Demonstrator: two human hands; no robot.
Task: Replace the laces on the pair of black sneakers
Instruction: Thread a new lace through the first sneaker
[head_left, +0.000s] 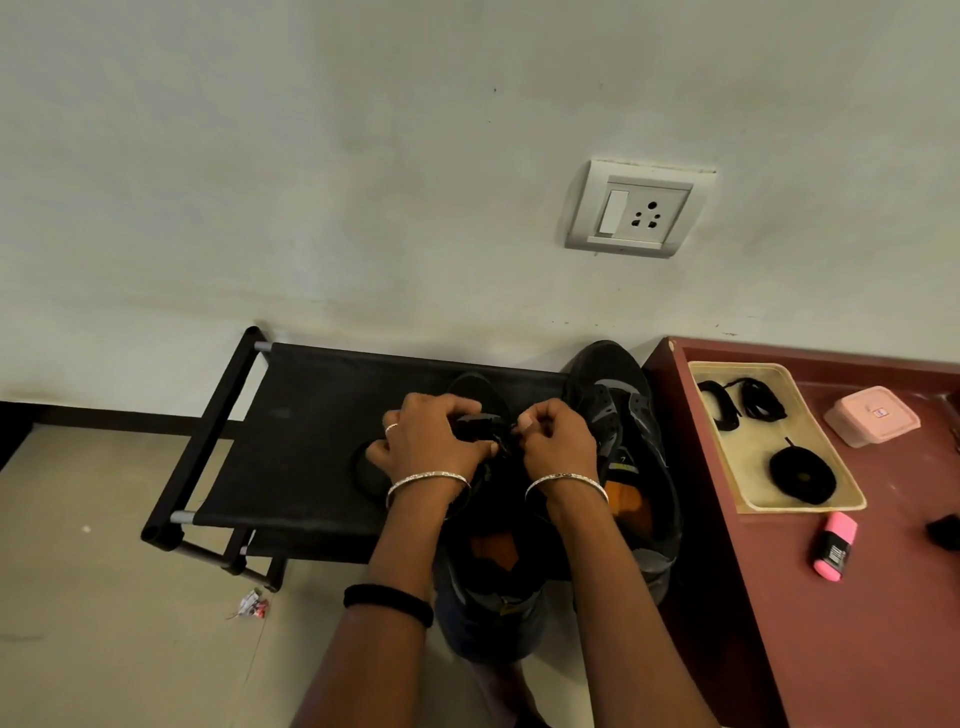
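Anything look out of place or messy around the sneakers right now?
Only a crumpled wrapper on the floor by the black rack's front leg, stray litter. Spare laces sit in the tray; nothing looks spilled or damaged.

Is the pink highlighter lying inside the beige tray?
No, the pink highlighter lies on the maroon table, outside the beige tray, just past its near edge.

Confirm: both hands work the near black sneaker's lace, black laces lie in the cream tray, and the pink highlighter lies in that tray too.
Wrong on one point: the head view shows the pink highlighter on the maroon table, outside the cream tray. The left hand and right hand at the lace of the sneaker and the black laces are as stated.
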